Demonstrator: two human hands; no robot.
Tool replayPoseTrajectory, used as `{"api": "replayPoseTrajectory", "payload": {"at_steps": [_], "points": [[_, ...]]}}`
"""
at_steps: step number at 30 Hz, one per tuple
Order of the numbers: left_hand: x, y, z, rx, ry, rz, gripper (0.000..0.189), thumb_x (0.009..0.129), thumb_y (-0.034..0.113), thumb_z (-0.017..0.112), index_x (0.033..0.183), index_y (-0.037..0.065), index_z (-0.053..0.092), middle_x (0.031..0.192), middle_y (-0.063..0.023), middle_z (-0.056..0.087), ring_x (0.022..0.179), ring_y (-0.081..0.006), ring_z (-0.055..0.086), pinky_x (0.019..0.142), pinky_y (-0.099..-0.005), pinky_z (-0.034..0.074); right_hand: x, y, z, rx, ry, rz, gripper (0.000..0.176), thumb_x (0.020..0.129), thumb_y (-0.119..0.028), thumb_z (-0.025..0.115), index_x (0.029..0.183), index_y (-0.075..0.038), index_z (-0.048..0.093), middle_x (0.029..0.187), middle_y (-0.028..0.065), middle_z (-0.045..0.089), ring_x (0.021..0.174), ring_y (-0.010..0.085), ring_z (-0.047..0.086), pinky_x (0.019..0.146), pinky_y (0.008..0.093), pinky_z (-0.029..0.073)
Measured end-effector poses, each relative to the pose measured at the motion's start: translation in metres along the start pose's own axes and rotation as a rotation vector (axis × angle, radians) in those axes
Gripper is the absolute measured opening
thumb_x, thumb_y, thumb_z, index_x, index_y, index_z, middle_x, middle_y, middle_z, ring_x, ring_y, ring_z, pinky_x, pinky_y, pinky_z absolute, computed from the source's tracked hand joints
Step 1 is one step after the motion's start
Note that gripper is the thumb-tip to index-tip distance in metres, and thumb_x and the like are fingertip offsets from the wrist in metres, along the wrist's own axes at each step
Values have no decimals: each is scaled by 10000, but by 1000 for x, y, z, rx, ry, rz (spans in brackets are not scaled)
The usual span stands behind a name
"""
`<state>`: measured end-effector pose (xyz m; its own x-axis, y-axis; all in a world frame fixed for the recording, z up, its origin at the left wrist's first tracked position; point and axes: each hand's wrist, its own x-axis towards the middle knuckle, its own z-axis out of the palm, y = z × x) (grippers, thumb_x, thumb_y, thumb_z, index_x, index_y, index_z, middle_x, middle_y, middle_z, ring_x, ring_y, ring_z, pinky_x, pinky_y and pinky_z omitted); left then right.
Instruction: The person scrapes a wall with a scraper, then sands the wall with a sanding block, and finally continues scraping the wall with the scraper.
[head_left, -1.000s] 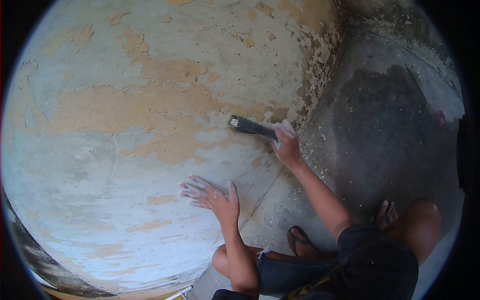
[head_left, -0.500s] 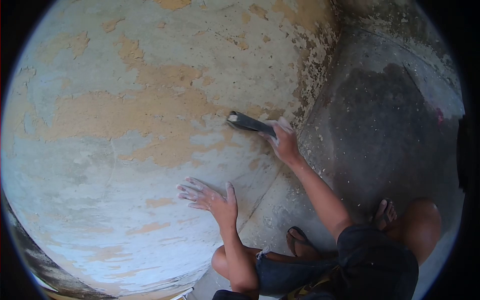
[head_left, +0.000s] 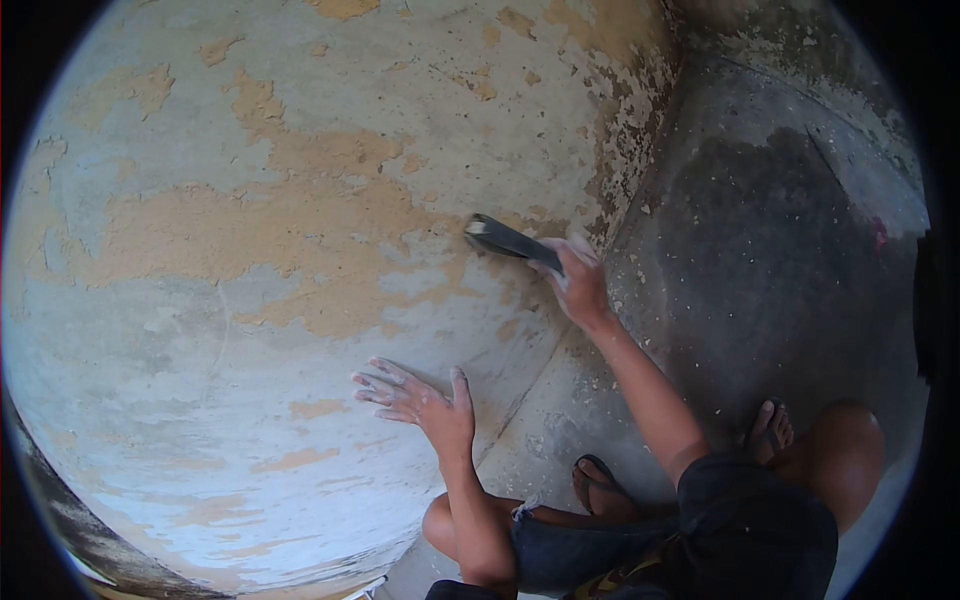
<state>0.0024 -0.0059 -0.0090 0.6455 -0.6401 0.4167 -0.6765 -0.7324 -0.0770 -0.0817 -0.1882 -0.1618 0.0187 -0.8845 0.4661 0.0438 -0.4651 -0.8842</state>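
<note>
- The wall of pale blue-grey peeling paint (head_left: 200,340) fills the left and the middle of the view. Wide yellow-ochre patches of bare plaster (head_left: 300,230) run across it.
- The left hand (head_left: 420,400) lies flat on the wall, low and near the centre. Its fingers are spread and point to the left, and the thumb points up. Its grip is apart and holds nothing. The forearm goes down toward a bent knee.
- The dark flat scraper (head_left: 508,239) is above this hand, a little to the right. Its pale front edge touches the wall at the right border of the ochre patches. The blade is tilted, with the tip higher than the handle.
- The right hand (head_left: 578,282) is dusted with white. Its grip is clamped on the back end of the scraper, and the arm is stretched out from the lower right.
- The grey concrete floor (head_left: 800,220) lies to the right. Small white paint flakes (head_left: 640,200) are scattered on it, thickest along the foot of the wall.
- One foot in a dark sandal (head_left: 600,487) stands on the floor under the right arm. The other foot (head_left: 770,425) is further right, beside the dark shorts (head_left: 750,530).
</note>
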Motion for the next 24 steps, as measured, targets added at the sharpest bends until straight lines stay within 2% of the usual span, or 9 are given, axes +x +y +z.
{"api": "replayPoseTrajectory", "payload": {"at_steps": [2, 6, 10, 12, 15, 17, 19, 21, 24], "points": [[-2, 1, -2, 4, -9, 12, 1120, 770, 371, 701, 1553, 60, -37, 1568, -289, -175, 1421, -520, -182, 1089, -694, -24, -28, 33, -6, -26, -10, 36, 272, 815, -186, 744, 1046, -77, 647, 903, 101, 676, 847, 327, 620, 725, 395, 487], [-1, -1, -1, 5, 1, 5, 1120, 770, 375, 699, 1553, 60, -38, 1569, -289, -172, 1421, -520, -183, 1088, -693, -28, -40, 41, -7, -110, -14, 60, 269, 812, -194, 744, 1041, -91, 649, 911, 75, 676, 845, 312, 615, 713, 389, 485], [0, 0, 3, 4, 17, 12, 1122, 771, 388, 699, 1552, 58, -36, 1569, -289, -170, 1421, -520, -183, 1085, -697, -30, 9, -7, 3, -31, -20, -25, 264, 812, -201, 743, 1038, -101, 651, 909, 69, 677, 837, 301, 609, 711, 384, 484], [-1, -4, 3, 13, 9, 5, 1124, 772, 393, 700, 1552, 55, -35, 1569, -289, -171, 1420, -522, -184, 1083, -700, -31, 22, -28, -3, 15, -85, -79, 276, 783, -110, 750, 1033, -51, 651, 921, 101, 670, 870, 343, 610, 741, 405, 480], [-2, -3, 7, 11, 19, 3, 1132, 768, 399, 703, 1550, 48, -37, 1569, -291, -169, 1419, -524, -186, 1081, -698, -43, -9, 1, 1, -27, -20, -3, 263, 815, -193, 739, 1040, -92, 649, 918, 85, 677, 846, 318, 612, 716, 391, 488], [0, -5, 5, 1, 38, 54, 1136, 769, 405, 702, 1548, 43, -41, 1567, -292, -172, 1418, -525, -186, 1081, -692, -59, -53, 40, 12, -19, 9, 158, 251, 820, -165, 735, 1041, -80, 653, 941, 112, 681, 876, 350, 624, 741, 413, 494], [-4, -8, 5, 6, 63, 28, 1139, 760, 381, 716, 1552, 60, -36, 1575, -273, -172, 1426, -509, -181, 1078, -703, -32, -77, 59, 6, -50, -46, 164, 242, 817, -138, 735, 1035, -68, 658, 966, 138, 682, 898, 374, 629, 762, 434, 494], [5, -3, 6, -10, 55, 23, 1143, 750, 357, 729, 1557, 78, -31, 1583, -254, -171, 1435, -493, -175, 1076, -713, -5, -60, 52, 19, -35, 8, 132, 248, 809, -135, 738, 1032, -65, 655, 974, 134, 682, 900, 368, 628, 761, 429, 493], [-2, 2, 3, -5, -1, 5, 1123, 779, 402, 692, 1547, 42, -43, 1562, -304, -171, 1419, -522, -186, 1080, -693, -65, -21, 5, 15, 25, -3, 11, 265, 793, -122, 740, 1033, -60, 645, 970, 116, 677, 912, 356, 619, 762, 414, 489]]}}
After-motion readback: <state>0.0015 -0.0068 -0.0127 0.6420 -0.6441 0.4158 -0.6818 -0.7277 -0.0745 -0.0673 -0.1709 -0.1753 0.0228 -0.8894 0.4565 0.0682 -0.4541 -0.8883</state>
